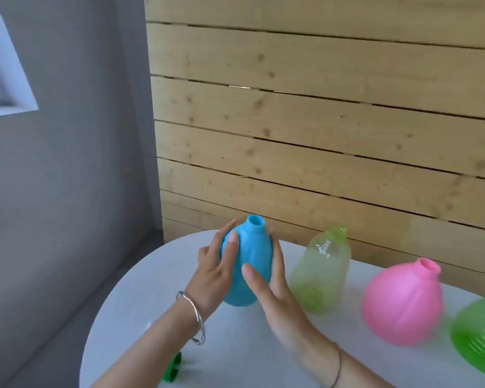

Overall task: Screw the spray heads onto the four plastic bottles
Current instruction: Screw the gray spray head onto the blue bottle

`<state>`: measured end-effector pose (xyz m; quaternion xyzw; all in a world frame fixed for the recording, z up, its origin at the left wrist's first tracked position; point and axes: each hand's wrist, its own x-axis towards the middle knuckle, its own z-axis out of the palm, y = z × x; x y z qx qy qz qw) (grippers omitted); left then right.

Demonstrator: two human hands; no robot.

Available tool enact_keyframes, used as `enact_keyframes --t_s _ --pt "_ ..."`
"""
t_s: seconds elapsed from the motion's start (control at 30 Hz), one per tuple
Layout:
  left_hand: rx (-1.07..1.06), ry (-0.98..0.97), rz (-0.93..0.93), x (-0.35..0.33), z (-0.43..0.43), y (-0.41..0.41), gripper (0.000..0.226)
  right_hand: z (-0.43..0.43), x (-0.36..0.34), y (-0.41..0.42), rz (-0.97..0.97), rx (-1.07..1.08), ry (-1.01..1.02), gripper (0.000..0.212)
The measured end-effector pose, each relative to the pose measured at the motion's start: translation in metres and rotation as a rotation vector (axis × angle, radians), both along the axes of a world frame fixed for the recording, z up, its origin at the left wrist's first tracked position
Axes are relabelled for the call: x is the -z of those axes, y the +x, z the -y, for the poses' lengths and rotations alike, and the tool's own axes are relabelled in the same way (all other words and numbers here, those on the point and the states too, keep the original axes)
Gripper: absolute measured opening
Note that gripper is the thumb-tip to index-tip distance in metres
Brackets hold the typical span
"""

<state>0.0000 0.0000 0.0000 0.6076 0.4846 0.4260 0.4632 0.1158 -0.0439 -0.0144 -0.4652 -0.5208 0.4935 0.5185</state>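
A blue plastic bottle (249, 259) stands upright on the round white table (140, 309), its neck open with no spray head on it. My left hand (216, 264) presses against its left side and my right hand (272, 287) cups its right side, so both hold it. To the right stand a clear light-green bottle (324, 268), a round pink bottle (403, 301) and a darker green bottle (479, 340) at the frame edge, all with open necks. A green part (174, 368), maybe a spray head, shows under my left forearm, mostly hidden.
A wooden slat wall (319, 121) rises right behind the table. A grey wall (67, 177) is at the left, beyond the table's curved left edge. A silver bangle sits on my left wrist.
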Motion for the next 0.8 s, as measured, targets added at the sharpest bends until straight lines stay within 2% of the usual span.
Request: enact_keyframes --t_s 0.07,0.13,0.2,0.33,0.4,0.57,0.63,0.73,0.8 --pt "0.039 -0.021 0.022 -0.010 0.007 -0.002 0.040 0.010 -0.017 -0.001 0.008 -0.005 -0.041 0.090" --pt "0.076 0.011 0.035 -0.029 0.026 -0.002 0.045 0.029 -0.034 0.003 0.039 -0.005 -0.028 0.082" --pt "0.103 0.028 0.033 -0.043 0.042 0.002 0.058 0.045 -0.052 0.006 0.035 0.009 -0.023 0.076" --pt "0.195 0.044 -0.023 -0.064 0.077 0.011 0.082 0.083 -0.081 0.021 -0.015 0.082 0.017 0.091" --pt "0.265 0.056 -0.057 -0.072 0.094 0.021 0.094 0.105 -0.098 0.033 -0.031 0.118 0.019 0.087" --pt "0.363 0.068 0.136 -0.068 0.132 0.056 0.074 0.161 -0.113 0.063 0.025 0.201 0.045 0.082" --pt "0.375 0.053 0.183 -0.056 0.145 0.071 0.077 0.180 -0.108 0.078 0.066 0.250 0.035 0.087" --pt "0.378 0.023 0.178 -0.038 0.161 0.094 0.083 0.209 -0.098 0.111 0.079 0.208 0.045 0.077" --pt "0.399 0.026 0.143 -0.028 0.167 0.107 0.083 0.224 -0.090 0.142 0.159 0.281 0.022 0.076"
